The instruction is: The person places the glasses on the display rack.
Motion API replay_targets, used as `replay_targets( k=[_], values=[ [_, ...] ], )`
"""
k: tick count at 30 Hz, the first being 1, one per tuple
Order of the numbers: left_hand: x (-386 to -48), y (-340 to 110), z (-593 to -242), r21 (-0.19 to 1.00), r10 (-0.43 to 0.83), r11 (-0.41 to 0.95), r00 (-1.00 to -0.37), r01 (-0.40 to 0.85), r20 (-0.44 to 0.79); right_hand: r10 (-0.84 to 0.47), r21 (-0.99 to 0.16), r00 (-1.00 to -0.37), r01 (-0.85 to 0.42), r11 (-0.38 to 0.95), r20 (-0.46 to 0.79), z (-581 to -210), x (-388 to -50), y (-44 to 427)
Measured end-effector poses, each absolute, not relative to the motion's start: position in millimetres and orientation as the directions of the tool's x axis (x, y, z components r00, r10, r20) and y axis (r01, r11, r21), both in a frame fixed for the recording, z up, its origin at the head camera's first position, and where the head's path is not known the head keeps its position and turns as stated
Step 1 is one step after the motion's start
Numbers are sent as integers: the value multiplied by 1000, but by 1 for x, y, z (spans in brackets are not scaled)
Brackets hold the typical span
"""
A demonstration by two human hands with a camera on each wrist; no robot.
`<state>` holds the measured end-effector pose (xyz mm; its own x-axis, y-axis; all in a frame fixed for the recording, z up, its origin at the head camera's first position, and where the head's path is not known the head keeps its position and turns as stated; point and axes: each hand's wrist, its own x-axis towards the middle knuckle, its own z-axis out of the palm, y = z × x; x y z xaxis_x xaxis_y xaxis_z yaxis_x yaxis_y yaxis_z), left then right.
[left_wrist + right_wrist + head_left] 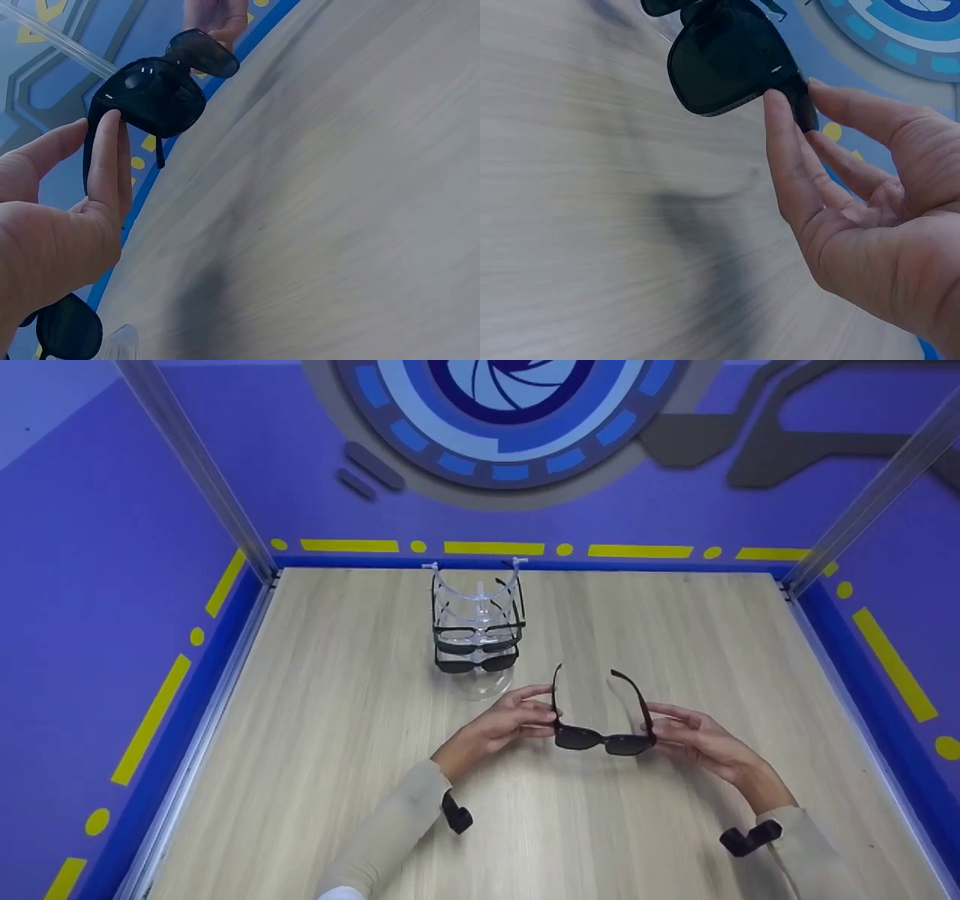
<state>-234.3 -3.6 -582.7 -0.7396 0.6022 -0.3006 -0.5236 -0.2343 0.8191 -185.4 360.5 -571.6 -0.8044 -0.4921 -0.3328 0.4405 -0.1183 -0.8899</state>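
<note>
A pair of black sunglasses [604, 739] is held above the table between both hands, its lenses toward the person and its temples unfolded and pointing away. My left hand [512, 718] pinches the left temple close to the hinge, thumb and fingers on either side, as the left wrist view also shows. On the other side, my right hand [694, 739] pinches the right temple by its hinge. In the right wrist view one dark lens [724, 60] appears large beside the fingertips. Left of the hands stands a clear display stand [481, 598] carrying several pairs of glasses, dark-lensed ones [477, 663] lowest.
The wood-grain table [337, 697] is bounded by blue printed panels [262, 450] at the back and sides. Metal posts [202, 472] rise at the rear corners. The stand's round clear base [480, 688] lies just beyond the left hand.
</note>
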Motion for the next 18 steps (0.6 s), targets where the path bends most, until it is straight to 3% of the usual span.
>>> replay_targets(
  k=[18],
  values=[
    [-228,-19,-575,872,560,-184,-778,-453,-285,-477,-894,-825,420,-158,-303,-567,-180,346]
  ],
)
